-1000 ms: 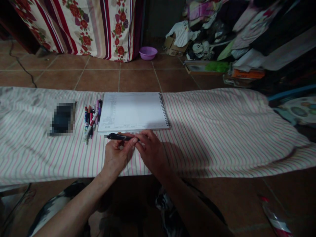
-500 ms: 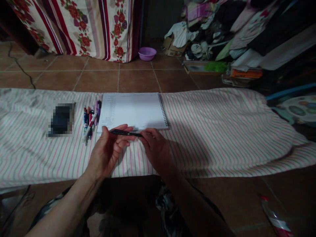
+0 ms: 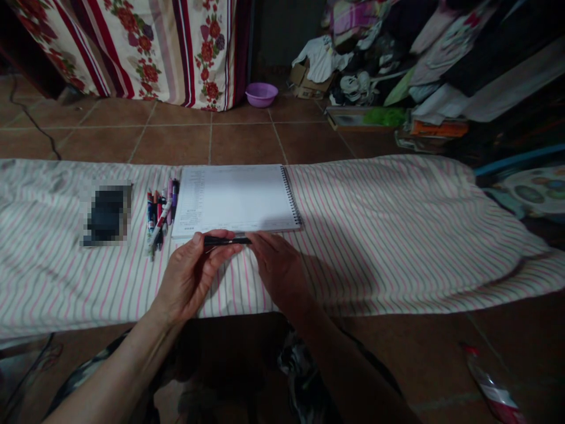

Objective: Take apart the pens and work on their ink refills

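Note:
A dark pen (image 3: pixel 219 241) lies crosswise between my hands, just in front of the notebook's near edge. My left hand (image 3: pixel 188 274) grips its left end between thumb and fingers. At the other end, the fingers of my right hand (image 3: pixel 280 268) are closed on the pen; their tips are partly hidden. Behind the hands a spiral notebook (image 3: pixel 242 197) lies flat, its coil on the right and small print down the left of the page. To its left is a loose bunch of several pens (image 3: pixel 159 218) in mixed colours.
A striped cloth (image 3: pixel 375 235) covers the long surface. On its left lies a blurred-out dark object (image 3: pixel 107 213). Beyond, on the tiled floor, are a purple basin (image 3: pixel 261 95) and piled clothes and boxes (image 3: pixel 318 65). A bottle (image 3: pixel 492 383) lies at lower right.
My left thumb has come down onto the pen, and my left fingers have drawn in around it. The pen sits more level. My right hand has barely moved.

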Available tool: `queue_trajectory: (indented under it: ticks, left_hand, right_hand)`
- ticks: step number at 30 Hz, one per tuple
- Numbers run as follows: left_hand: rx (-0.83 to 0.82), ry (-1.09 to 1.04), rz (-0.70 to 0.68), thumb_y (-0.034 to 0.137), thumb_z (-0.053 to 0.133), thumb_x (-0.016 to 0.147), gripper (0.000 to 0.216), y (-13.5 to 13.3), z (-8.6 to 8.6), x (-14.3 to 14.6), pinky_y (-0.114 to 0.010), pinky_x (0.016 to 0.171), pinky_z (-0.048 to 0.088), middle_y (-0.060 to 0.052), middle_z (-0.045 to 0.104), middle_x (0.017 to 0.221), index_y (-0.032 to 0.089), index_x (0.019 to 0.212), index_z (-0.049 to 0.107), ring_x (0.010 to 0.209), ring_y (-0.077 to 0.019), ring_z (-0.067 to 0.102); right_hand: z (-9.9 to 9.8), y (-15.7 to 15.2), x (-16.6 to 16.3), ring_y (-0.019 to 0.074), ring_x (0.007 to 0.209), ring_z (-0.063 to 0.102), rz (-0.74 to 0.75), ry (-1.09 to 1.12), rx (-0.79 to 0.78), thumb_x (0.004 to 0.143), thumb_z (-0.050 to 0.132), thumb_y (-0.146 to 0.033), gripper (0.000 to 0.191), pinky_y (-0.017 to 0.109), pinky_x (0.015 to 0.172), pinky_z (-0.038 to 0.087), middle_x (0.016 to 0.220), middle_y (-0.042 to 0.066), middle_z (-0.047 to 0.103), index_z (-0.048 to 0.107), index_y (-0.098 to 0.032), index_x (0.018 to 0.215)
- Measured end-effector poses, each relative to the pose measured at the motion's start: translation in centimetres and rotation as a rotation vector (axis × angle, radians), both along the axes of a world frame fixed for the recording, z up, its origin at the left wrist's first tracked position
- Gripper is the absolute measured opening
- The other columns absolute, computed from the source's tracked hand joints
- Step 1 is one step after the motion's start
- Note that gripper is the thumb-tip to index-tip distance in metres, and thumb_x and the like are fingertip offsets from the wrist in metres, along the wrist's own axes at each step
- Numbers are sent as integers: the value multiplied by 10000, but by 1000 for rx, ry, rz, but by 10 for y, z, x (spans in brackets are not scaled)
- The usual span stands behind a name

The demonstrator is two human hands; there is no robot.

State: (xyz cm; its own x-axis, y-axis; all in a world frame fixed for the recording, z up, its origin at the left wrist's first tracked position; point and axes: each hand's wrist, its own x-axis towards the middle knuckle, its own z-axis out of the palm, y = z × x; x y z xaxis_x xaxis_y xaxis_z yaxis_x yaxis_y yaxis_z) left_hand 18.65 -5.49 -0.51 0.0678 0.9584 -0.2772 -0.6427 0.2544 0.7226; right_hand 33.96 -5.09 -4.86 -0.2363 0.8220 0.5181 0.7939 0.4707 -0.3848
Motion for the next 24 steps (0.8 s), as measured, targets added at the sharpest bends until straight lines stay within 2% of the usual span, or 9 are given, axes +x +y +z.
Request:
queue_trajectory:
  ticks: [5,8,11,13,15,17,20,22,24]
  left_hand:
    - [63,121,-2,338,663,713,231,-3,1,-1,-256,743,542,-68,672,836,113,768,668,697,-158,661]
    - [56,157,-45,506,624,687,388,-4,6,-4,-267,684,551,-91,660,954,143,815,669,720,-172,655]
    - [73,167,-44,665,457,706,591,-1,7,-7,-254,529,529,-127,616,1082,151,918,659,733,-197,648]
    - [89,235,6,644,393,756,592,2,0,-7,-239,449,474,-142,623,1048,138,929,648,681,-182,635]
    - [119,459,65,512,464,789,431,5,-14,-6,-231,433,430,-121,650,908,123,833,645,582,-138,592]
    - [257,846,91,375,523,793,253,6,-31,-3,-256,558,465,-71,642,822,154,834,640,661,-146,582]
    - [619,1327,57,243,492,810,181,5,-51,3,-337,774,459,-71,607,988,186,905,635,894,-190,550]
    - [784,1474,16,195,467,817,220,5,-57,8,-358,814,452,-85,578,1080,176,980,613,946,-200,524]
    - [871,1565,-53,180,450,823,254,7,-58,11,-360,794,470,-90,552,1159,171,1035,589,969,-213,507]
  right_hand:
    - [1,-2,-2,196,878,598,5,-16,-17,860,460,-160,197,334,801,495,949,93,656,596,-151,1002]
    - [2,-1,-4,189,909,594,27,35,-10,874,436,-184,202,331,829,487,964,89,651,582,-162,1012]
    - [2,3,-4,173,878,609,7,198,-26,871,437,-216,185,321,808,496,934,81,656,579,-171,982]
    - [3,8,-1,152,762,628,-79,376,-95,854,467,-257,174,301,730,515,862,64,662,580,-169,952]
    - [4,13,4,121,607,616,-167,592,-213,843,479,-314,197,266,613,518,732,25,647,576,-168,933]
    - [3,20,10,103,534,593,-214,819,-279,842,468,-350,223,239,541,505,634,-12,605,561,-168,931]
    - [0,29,17,96,537,584,-251,1020,-251,819,495,-364,226,236,540,506,624,-28,582,543,-168,922]
    - [-4,34,19,92,517,572,-295,1050,-228,807,514,-367,218,236,536,502,605,-35,573,542,-168,891]
    - [-7,37,19,89,488,558,-335,1045,-217,809,512,-370,213,233,520,495,577,-43,560,537,-169,875]
